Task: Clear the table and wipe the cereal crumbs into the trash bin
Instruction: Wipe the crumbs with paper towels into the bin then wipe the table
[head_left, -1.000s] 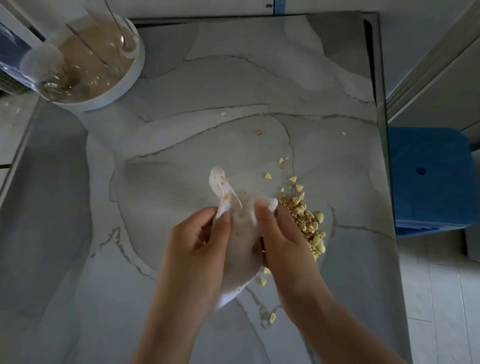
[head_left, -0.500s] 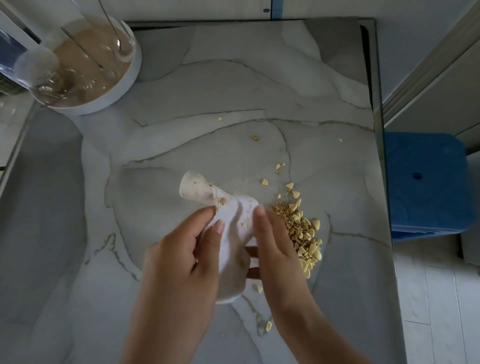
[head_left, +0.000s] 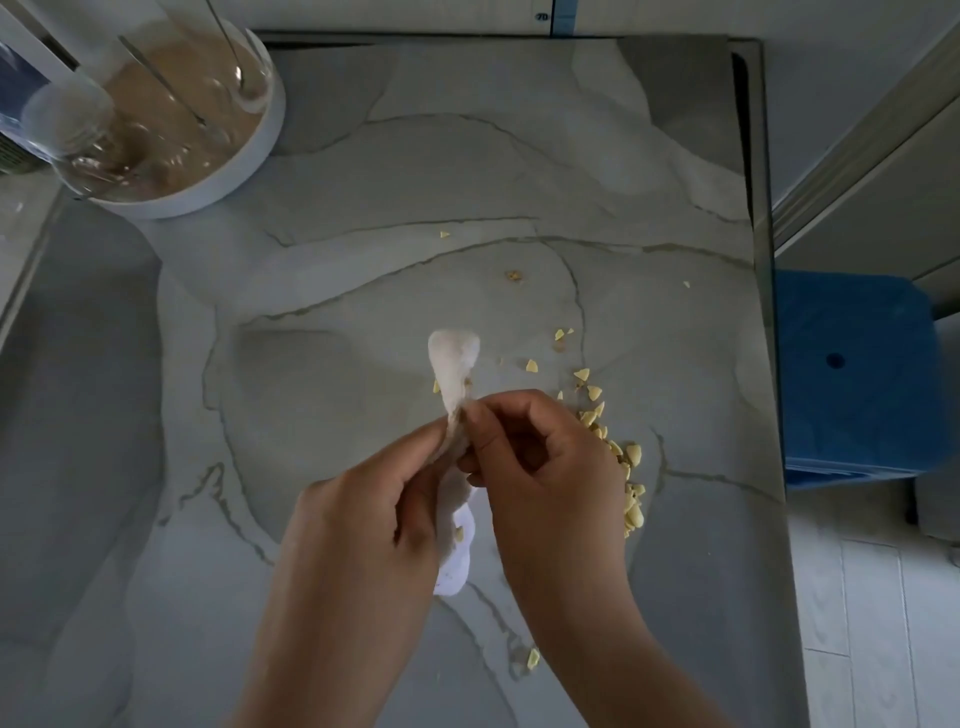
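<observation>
Pinching one crumpled wipe (head_left: 453, 358) together, the two hands, left hand (head_left: 363, 525) and right hand (head_left: 545, 467), hang beside one crumb pile (head_left: 631, 457)

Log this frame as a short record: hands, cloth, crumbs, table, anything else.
left hand: pinches cloth from the left
right hand: pinches the same cloth from the right
cloth: white, bunched between both hands, crumbs on it
crumb pile: on table, just right of right hand
stray crumbs: scattered around the pile
tray: far left corner, holds glassware
trash bin: not identifiable in view
</observation>
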